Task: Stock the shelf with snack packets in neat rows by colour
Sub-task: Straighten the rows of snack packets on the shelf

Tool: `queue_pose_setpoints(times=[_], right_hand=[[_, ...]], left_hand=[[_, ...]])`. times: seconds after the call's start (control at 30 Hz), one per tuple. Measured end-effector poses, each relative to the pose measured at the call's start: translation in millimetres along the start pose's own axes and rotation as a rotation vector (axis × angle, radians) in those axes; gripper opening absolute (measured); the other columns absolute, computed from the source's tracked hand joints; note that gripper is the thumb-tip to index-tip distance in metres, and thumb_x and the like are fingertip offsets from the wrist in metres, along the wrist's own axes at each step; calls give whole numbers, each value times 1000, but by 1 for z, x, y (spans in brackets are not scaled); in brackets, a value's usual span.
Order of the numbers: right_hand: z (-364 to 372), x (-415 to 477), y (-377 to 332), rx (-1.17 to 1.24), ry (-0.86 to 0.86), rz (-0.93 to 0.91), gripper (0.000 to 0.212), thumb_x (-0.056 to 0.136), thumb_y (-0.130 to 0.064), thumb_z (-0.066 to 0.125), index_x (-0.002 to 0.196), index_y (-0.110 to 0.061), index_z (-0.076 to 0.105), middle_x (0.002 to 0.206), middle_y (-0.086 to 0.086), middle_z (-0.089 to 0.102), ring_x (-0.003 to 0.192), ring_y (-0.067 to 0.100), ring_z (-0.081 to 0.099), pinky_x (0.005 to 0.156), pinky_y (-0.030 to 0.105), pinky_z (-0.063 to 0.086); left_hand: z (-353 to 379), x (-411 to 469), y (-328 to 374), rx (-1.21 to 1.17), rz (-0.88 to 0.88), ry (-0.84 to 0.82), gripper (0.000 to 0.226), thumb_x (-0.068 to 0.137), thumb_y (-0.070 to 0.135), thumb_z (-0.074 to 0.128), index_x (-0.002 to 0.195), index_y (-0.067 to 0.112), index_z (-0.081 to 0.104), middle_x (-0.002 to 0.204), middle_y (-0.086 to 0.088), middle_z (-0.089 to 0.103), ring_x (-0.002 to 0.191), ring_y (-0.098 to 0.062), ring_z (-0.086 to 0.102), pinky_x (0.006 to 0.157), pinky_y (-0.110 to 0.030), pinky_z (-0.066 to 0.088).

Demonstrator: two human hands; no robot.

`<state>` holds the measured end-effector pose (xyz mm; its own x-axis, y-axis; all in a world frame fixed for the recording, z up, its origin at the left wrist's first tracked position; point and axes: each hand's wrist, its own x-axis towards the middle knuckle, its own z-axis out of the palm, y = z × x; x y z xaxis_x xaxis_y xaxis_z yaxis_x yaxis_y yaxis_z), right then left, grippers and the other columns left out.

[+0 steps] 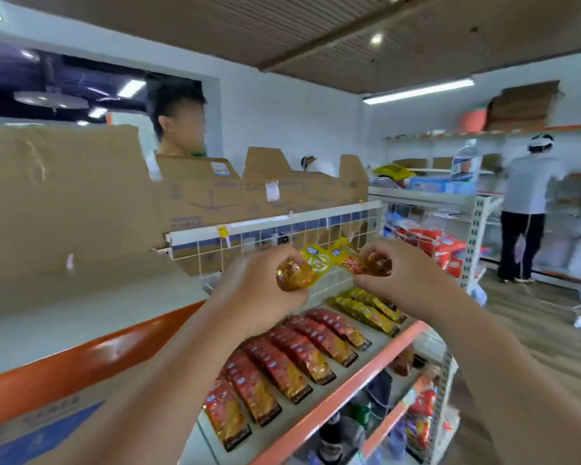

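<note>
Orange-edged white shelf (359, 374) ran below the hands. On it I logged red packets (292, 360) in overlapped rows, with shelved yellow packets (369, 307) in rows at the far end. A white wire grid (316, 229) stood behind, with cardboard boxes (198, 193) above it. The ceiling was wood-slat. A person in a white top (524, 196) stood at the far racks.

Left hand (265, 286) pinched a yellow packet (311, 263) by its lower end, fingers curled. Right hand (403, 276) pinched a second yellow packet (346, 258) likewise. Both were held above the shelf, upper ends meeting.
</note>
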<state>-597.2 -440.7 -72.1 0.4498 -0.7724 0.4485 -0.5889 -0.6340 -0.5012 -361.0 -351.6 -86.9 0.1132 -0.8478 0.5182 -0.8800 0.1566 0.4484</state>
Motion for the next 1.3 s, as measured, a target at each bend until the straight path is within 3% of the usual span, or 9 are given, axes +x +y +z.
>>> queue_pose_setpoints(times=[0.1,0.23,0.33,0.47,0.63,0.73,0.97,1.13,1.3], right_hand=[[-12,-8,51,-22,14,90,27,80,-46,78,99,-39,60,101,-19,56,94,8,57,83,35,47],[-13,-9,113,-32,47,200,31,81,-40,80,105,-38,60,102,-22,54,96,5,57,84,32,47],[-5,0,156,-60,64,282,34,80,-42,80,107,-33,62,102,-17,57,96,8,58,86,34,50],[8,22,206,-126,71,342,29,81,-43,79,103,-36,62,99,-16,61,90,5,59,71,23,43],[24,57,259,-166,74,428,26,81,-44,78,99,-42,59,95,-22,56,84,-5,54,62,14,36],[37,72,292,-154,77,475,27,79,-43,80,99,-42,61,96,-19,60,81,-1,57,62,22,42],[64,100,364,-151,-7,482,30,79,-42,80,101,-44,59,101,-19,61,90,6,58,71,19,39],[90,122,437,-70,-69,452,31,78,-46,79,102,-44,60,100,-21,59,89,-4,56,72,14,40],[125,166,505,-14,-151,339,32,82,-49,75,108,-46,56,105,-26,53,99,3,54,81,23,45]], left_hand=[[55,24,14,-40,18,-51,43,78,56,78,115,53,57,117,21,59,107,-7,59,89,-37,52],[122,53,14,-88,23,-84,43,77,56,79,115,52,59,114,20,60,103,-6,60,80,-33,47],[170,73,3,-161,14,-107,42,78,49,79,116,49,62,111,19,60,99,-5,59,83,-30,49],[230,105,-18,-219,-15,-126,40,80,47,77,117,46,62,108,19,59,90,2,58,72,-16,44],[293,147,-43,-276,-82,-128,43,74,55,74,114,45,62,103,20,58,90,-5,59,76,-24,50],[323,162,-47,-278,-60,-132,45,73,54,73,115,42,64,104,20,55,94,-9,59,85,-31,51],[397,172,-50,-316,-109,-89,41,76,42,79,115,39,67,93,27,49,90,-6,55,84,-25,47],[459,171,-53,-276,-191,-90,49,77,58,64,124,45,59,110,23,50,104,-5,52,93,-30,48],[516,173,-44,-93,-298,50,51,73,59,64,121,43,62,109,28,44,101,-4,48,84,-31,49]])
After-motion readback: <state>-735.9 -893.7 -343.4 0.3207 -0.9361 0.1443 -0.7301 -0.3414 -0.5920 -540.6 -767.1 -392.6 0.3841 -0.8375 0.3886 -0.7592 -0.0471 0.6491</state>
